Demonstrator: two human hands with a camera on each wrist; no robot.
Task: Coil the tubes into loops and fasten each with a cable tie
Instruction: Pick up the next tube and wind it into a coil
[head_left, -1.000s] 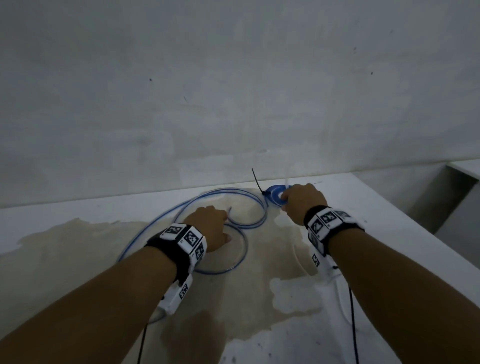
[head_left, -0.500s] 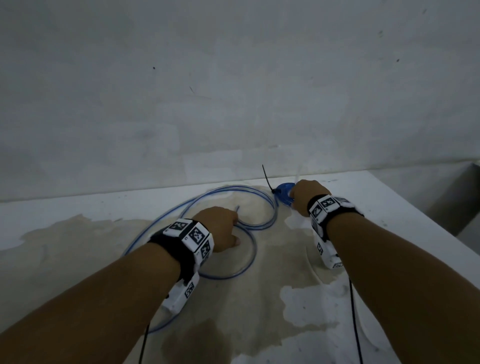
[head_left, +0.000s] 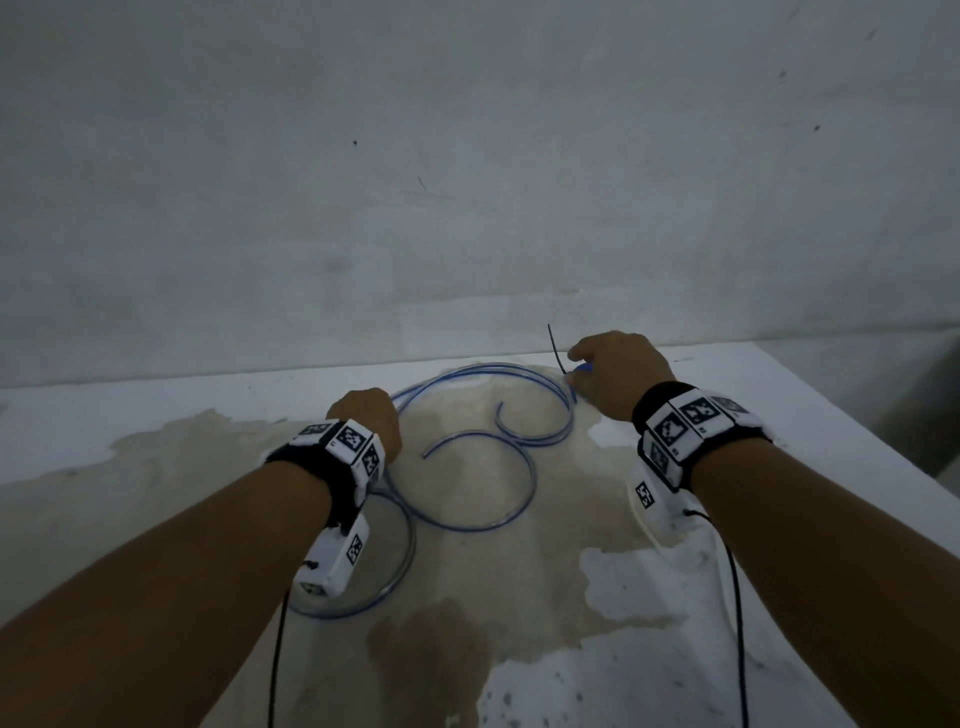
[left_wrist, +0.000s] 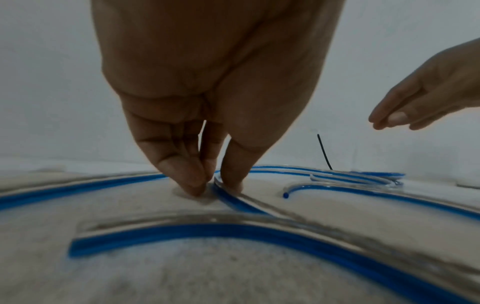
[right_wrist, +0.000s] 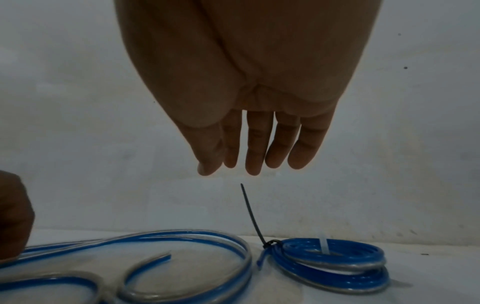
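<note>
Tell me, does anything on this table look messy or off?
Yes. The table has a big brownish stain under the loose blue tubes. The black cable tie on the finished coil has an untrimmed tail sticking up.

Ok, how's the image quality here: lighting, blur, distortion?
Head view: dim, flat light, wall line bowed by the wide lens. Left wrist view: loose blue tube nearest the lens smeared and stretched. Right wrist view: tied coil and black cable tie fairly sharp, palm dark.

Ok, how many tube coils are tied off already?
1: the small coil below the right hand, with a black cable tie round it. The loose tubing beside it is untied; none seems hidden.
</note>
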